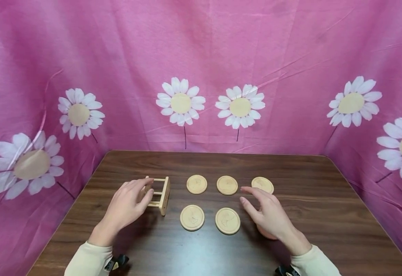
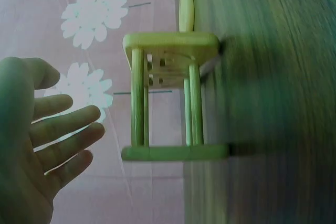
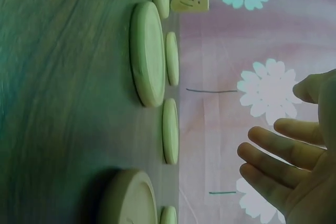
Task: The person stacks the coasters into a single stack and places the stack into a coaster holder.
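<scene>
Near the left side of the table stands a small wooden coaster rack (image 1: 165,196) with two end panels joined by round rods. My left hand (image 1: 125,205) hovers beside it with fingers extended; the left wrist view shows a gap between that hand (image 2: 63,140) and the rack (image 2: 170,153). Several round wooden coasters lie flat in two rows, among them a near coaster (image 1: 227,221) and a far coaster (image 1: 196,184). Over the right end of the rows is my right hand (image 1: 269,214), fingers spread and holding nothing. It partly hides a near-right coaster (image 1: 267,233) and overlaps the far-right coaster (image 1: 262,184).
A dark wood-grain table (image 1: 194,257) carries everything. Pink cloth (image 1: 211,46) printed with white daisies hangs behind the table and along both sides. The sleeves are pale, and a dark band (image 1: 116,263) shows at the left wrist.
</scene>
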A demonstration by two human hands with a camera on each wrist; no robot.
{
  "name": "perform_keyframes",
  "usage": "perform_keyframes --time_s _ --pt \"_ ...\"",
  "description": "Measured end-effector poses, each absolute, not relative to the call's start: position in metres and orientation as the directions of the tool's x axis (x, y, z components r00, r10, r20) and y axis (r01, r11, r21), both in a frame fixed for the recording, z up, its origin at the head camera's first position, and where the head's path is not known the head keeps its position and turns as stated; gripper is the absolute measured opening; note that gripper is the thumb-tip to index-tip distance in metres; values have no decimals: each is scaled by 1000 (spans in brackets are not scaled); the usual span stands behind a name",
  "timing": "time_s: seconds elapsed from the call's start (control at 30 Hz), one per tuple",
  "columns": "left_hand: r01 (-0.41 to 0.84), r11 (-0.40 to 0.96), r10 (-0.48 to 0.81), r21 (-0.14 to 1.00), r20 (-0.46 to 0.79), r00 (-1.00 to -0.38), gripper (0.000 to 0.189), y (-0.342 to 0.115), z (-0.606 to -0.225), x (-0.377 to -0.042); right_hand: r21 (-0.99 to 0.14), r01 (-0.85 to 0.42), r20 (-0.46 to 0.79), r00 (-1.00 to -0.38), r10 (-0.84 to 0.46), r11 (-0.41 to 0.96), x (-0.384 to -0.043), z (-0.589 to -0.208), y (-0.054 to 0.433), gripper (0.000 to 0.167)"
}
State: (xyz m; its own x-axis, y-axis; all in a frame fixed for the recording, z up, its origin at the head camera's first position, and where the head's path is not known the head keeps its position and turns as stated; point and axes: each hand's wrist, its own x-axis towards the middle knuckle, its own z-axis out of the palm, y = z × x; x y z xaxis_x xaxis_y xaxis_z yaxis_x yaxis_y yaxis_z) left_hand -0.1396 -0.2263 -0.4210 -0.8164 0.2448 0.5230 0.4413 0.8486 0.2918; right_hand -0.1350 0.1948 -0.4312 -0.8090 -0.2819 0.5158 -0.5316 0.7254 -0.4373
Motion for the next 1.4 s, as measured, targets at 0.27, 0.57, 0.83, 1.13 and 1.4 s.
perform_keyframes --time_s 0.27,0.57,0.83,1.13,1.4 --pt "437 847 238 304 517 -822 32 -244 -424 -135 -465 -558 494 -808 -321 688 -136 -439 183 33" --pt "450 836 245 314 520 -818 33 -260 -430 -134 -477 -599 491 -788 -371 643 -136 -446 166 40" --pt "452 816 257 361 475 -842 33 -273 -438 -137 -525 -605 437 -795 -421 598 -134 -450 153 47" --pt "442 791 298 423 364 -882 35 -286 -442 -145 -526 -601 381 -799 -465 602 -131 -453 139 51" --pt "504 698 361 508 358 -861 39 -288 -446 -156 -510 -566 257 -819 -513 648 -130 -454 121 61"
